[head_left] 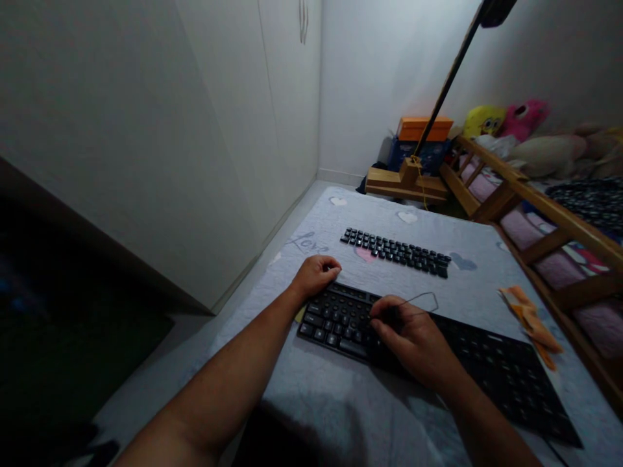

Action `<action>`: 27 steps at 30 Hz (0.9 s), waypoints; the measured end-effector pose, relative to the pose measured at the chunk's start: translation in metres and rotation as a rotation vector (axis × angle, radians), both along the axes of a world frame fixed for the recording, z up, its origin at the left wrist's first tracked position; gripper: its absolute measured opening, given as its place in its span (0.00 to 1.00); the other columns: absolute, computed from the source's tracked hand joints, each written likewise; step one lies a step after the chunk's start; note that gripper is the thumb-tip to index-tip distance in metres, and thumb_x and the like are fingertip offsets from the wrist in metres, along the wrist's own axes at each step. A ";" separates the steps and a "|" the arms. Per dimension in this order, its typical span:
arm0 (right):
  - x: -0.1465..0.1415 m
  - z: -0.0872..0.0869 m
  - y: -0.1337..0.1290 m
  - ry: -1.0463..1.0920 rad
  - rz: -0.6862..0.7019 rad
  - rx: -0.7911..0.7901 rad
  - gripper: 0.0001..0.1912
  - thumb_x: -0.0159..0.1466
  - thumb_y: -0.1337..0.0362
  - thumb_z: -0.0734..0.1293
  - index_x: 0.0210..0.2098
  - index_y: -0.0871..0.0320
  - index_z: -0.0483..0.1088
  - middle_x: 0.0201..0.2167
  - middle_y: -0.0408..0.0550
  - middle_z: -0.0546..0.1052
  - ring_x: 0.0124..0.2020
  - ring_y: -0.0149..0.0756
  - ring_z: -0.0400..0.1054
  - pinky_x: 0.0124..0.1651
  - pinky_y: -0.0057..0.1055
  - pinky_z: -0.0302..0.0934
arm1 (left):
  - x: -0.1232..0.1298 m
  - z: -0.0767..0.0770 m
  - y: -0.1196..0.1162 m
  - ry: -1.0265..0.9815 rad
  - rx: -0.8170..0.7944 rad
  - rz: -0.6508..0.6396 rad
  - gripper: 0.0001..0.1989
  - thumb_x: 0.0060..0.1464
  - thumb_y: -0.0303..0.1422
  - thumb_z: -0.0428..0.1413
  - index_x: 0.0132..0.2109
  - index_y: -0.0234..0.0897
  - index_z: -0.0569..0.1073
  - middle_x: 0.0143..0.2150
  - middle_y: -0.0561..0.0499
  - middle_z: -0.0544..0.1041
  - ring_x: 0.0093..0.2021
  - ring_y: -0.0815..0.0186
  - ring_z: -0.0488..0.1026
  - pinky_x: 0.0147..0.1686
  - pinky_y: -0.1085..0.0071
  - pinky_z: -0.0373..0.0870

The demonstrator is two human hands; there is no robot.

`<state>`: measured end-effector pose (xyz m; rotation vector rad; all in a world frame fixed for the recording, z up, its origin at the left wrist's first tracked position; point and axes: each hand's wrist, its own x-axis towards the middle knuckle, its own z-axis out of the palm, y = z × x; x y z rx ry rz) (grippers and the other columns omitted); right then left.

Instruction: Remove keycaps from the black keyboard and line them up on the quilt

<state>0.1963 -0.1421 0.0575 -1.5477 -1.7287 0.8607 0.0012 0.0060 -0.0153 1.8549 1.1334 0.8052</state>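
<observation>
A black keyboard (501, 370) lies slantwise on the pale patterned cloth, with part of its keys off. Around its upper left corner my left hand (315, 275) is curled, thumb and fingertips pressed together; whether anything small is between them cannot be made out. Over the middle of the keyboard, my right hand (409, 334) pinches a thin bent wire tool (435, 298), whose loop sticks out to the right above the fingers. The tool's other end is hidden at the fingertips. Beyond the keyboard, loose black keycaps (396, 250) lie in neat rows on the cloth.
An orange cloth with something flat (530, 318) lies at the right. A wooden bed rail (559, 220) runs along the right side. Behind the cloth-covered surface (335, 224) stand a wooden base with a slanted black pole (452, 74) and an orange box (423, 128). White cabinet doors (219, 130) rise at left.
</observation>
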 end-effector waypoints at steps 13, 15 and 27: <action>-0.023 -0.023 0.003 0.004 -0.079 0.105 0.07 0.59 0.64 0.63 0.34 0.58 0.70 0.24 0.43 0.72 0.22 0.32 0.64 0.27 0.27 0.59 | 0.000 0.004 -0.001 0.046 0.043 -0.005 0.10 0.52 0.32 0.55 0.36 0.33 0.79 0.32 0.51 0.79 0.32 0.69 0.73 0.35 0.75 0.67; -0.023 -0.027 0.004 -0.008 -0.049 0.127 0.06 0.60 0.65 0.63 0.35 0.58 0.70 0.27 0.44 0.74 0.25 0.32 0.67 0.30 0.28 0.62 | 0.001 0.005 -0.002 0.053 0.049 -0.008 0.10 0.52 0.32 0.55 0.36 0.32 0.79 0.32 0.51 0.79 0.31 0.69 0.72 0.34 0.75 0.66; -0.024 -0.032 0.003 -0.072 0.009 0.133 0.06 0.60 0.67 0.62 0.34 0.58 0.70 0.28 0.45 0.75 0.28 0.34 0.68 0.33 0.29 0.61 | 0.001 0.008 -0.003 0.055 0.055 -0.005 0.10 0.51 0.32 0.54 0.35 0.32 0.79 0.31 0.51 0.79 0.31 0.69 0.72 0.34 0.75 0.66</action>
